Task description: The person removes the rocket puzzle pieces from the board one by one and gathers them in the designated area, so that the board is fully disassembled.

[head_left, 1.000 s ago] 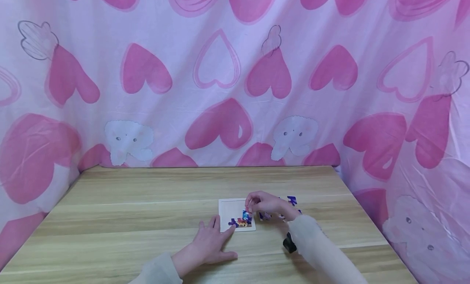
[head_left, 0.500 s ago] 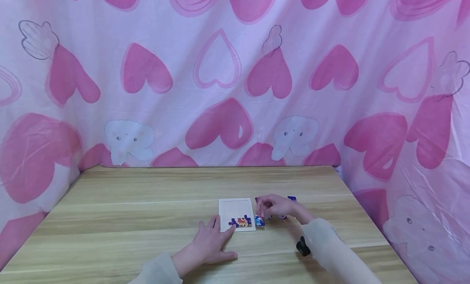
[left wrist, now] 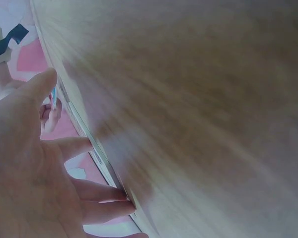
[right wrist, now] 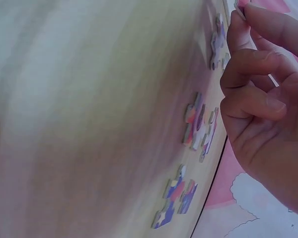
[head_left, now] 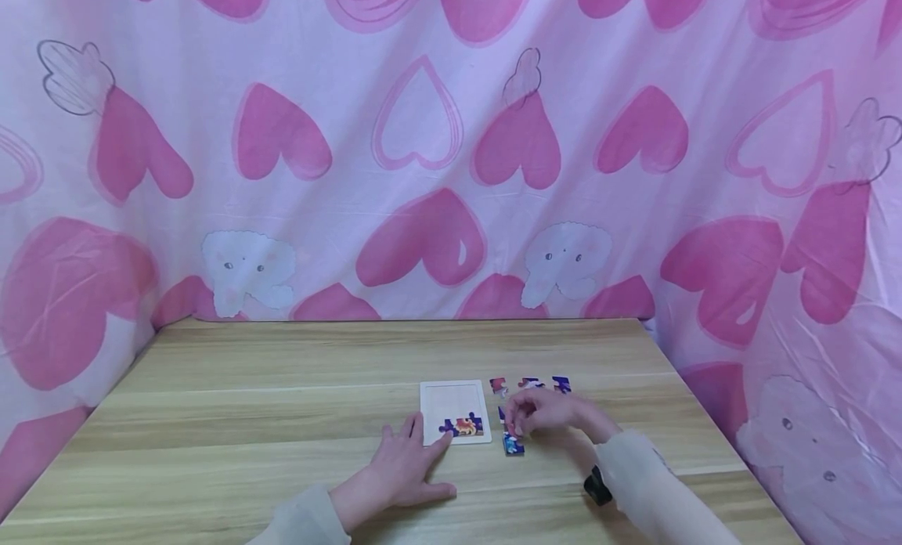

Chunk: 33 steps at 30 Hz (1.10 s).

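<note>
A square white puzzle tray [head_left: 451,398] lies on the table, with a few joined jigsaw pieces [head_left: 465,427] along its near right side. My left hand [head_left: 405,463] rests beside it, fingers spread; its fingertips touch the tray's near left edge. To the right of the tray, my right hand [head_left: 539,412] pinches a blue jigsaw piece [head_left: 514,445] between thumb and forefinger. In the right wrist view only a corner of that held piece [right wrist: 241,9] shows at the top. Behind and beside the right hand lie loose pieces, one red and white [head_left: 499,385], another purple [head_left: 561,384].
A further loose piece [head_left: 532,382] sits in the back row, and one [head_left: 502,414] is partly hidden by the right hand. The wooden table [head_left: 282,388] meets a pink heart-patterned curtain [head_left: 423,240] at its back and sides. A black band [head_left: 597,486] is on the right wrist.
The right hand has carried the blue piece from over the tray to the right and nearer to me, uncovering the joined pieces and back-row loose pieces. The left hand has stayed still.
</note>
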Available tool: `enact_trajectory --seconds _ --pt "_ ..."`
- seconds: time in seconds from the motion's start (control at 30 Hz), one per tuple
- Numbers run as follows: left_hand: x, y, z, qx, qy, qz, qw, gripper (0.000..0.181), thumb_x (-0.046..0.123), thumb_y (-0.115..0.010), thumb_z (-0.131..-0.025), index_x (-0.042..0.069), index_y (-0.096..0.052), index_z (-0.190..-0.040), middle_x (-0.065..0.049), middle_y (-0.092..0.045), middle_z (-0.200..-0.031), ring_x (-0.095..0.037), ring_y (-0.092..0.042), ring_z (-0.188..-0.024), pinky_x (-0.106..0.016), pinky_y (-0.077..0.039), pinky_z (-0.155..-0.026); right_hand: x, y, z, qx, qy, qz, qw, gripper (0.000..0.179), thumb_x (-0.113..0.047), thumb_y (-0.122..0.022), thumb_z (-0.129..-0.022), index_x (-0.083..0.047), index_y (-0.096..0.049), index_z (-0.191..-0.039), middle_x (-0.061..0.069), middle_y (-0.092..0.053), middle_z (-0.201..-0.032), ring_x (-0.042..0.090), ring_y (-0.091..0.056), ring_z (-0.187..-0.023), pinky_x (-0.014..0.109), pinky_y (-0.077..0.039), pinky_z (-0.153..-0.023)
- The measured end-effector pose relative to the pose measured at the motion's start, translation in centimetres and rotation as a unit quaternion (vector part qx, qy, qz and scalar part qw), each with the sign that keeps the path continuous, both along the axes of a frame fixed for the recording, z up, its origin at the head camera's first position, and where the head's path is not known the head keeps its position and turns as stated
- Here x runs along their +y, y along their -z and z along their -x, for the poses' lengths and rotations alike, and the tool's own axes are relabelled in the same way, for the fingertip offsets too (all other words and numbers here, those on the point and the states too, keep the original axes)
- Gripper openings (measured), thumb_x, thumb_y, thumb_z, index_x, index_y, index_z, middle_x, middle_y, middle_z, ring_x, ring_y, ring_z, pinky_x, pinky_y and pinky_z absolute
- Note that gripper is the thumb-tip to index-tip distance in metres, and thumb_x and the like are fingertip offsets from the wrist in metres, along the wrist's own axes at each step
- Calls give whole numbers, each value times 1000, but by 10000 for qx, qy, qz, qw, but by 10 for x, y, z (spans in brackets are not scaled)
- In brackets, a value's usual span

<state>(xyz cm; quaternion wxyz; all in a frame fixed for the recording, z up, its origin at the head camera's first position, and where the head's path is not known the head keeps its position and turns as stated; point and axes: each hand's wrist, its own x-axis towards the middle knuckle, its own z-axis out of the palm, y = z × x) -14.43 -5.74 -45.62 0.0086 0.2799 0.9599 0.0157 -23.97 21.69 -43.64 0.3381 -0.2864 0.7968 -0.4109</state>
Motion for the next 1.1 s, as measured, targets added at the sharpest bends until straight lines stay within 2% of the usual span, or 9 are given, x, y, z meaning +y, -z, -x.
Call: enact_trajectory --seconds 0.3,0.67,0.87,1.1 --pt "0 1 1 77 9 -4 10000 79 74 -40 -70 25 -43 -131 -32 -37 -126 -42 -36 -115 -63 -33 -79 4 6 -4 135 -152 -54 9998 19 6 -54 -78 -4 -59 -94 7 -61 -87 19 -55 -73 29 -44 -67" --pt "1 -1 0 9 19 29 10000 78 74 -40 -71 25 -44 -131 -31 -37 -126 -42 -35 -116 -63 -33 -78 3 6 -9 311 93 -331 9989 19 5 -56 -77 -6 -60 -91 5 -59 -83 16 -50 -69 28 -41 -63" --pt "0 0 0 -30 18 19 10000 79 75 -39 -71 25 -42 -132 -31 -36 -127 -42 -34 -117 -63 -33 -79 -4 6 -10 797 442 -437 9949 16 -3 -61 -76 -9 -60 -91 2 -56 -77 15 -48 -66 29 -39 -62" --pt "-1 1 0 -24 20 19 10000 79 75 -39 -71 25 -43 -132 -32 -36 -126 -42 -35 -116 -62 -34 -78 -23 16 -11 1452 785 -98 9862 14 -5 -61 -80 -10 -61 -93 -1 -55 -75 14 -49 -66 26 -41 -60"
